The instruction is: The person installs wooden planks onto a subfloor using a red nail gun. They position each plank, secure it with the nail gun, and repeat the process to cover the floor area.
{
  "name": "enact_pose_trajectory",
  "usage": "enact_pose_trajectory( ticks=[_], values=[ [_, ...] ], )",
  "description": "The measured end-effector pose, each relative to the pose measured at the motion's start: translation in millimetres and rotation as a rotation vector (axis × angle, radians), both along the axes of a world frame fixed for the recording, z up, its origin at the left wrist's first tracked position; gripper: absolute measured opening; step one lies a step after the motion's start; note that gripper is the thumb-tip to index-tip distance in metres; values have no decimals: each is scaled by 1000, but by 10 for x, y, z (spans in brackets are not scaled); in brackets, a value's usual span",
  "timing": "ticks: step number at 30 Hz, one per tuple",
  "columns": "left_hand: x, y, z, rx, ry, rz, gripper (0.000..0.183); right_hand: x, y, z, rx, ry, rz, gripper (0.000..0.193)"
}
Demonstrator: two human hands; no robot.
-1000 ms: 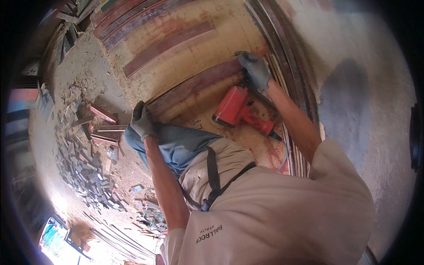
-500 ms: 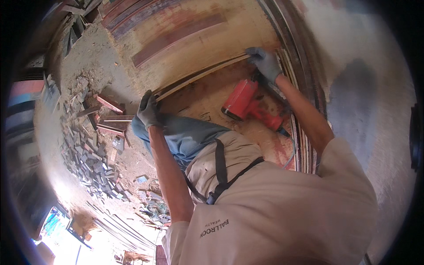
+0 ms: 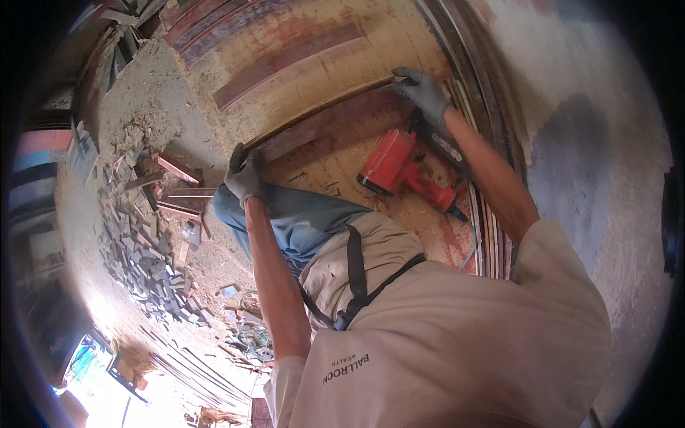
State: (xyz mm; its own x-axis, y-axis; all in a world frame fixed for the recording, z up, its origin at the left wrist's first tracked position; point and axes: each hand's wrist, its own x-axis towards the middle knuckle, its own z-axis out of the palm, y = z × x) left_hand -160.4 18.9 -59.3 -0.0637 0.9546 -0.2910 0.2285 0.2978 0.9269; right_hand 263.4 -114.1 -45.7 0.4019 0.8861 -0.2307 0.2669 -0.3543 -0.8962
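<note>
A long, thin reddish-brown wooden plank (image 3: 325,130) spans the space between my two gloved hands, its broad face showing toward me. My left hand (image 3: 244,176), in a grey glove, is closed around its left end, just beyond my knee. At the right end, my right hand (image 3: 424,95) has its fingers curled over the plank's far edge. A red nail gun (image 3: 391,161) with a black magazine lies on the plywood sheet (image 3: 335,171), beneath and beside my right forearm. Its hose fitting points toward me.
Another reddish plank (image 3: 289,64) lies farther out on the plywood, with several more strips (image 3: 214,28) at the far left. Long strips (image 3: 492,135) are stacked along the right. Wood offcuts (image 3: 153,260) are heaped on the floor to the left.
The plank has turned in my hands: its pale narrow edge showed before, and now its reddish broad face does. My right hand has shifted slightly away and left. The nail gun stays put.
</note>
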Motion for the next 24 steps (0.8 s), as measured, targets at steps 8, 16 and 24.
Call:
enact_pose_trajectory(
  ticks=[8, 16, 24],
  values=[
    [15, 138, 91, -314, 32, 66, 28, 64, 230, 387, -475, 422, -139, 30],
    [37, 201, -34, -247, 256, -3, 20, 271, 527, -10, -88, -688, 335, 44],
    [-147, 133, -219, -190, 535, -75, 27, 101, 862, 279, -341, -962, 808, 47]
  ],
)
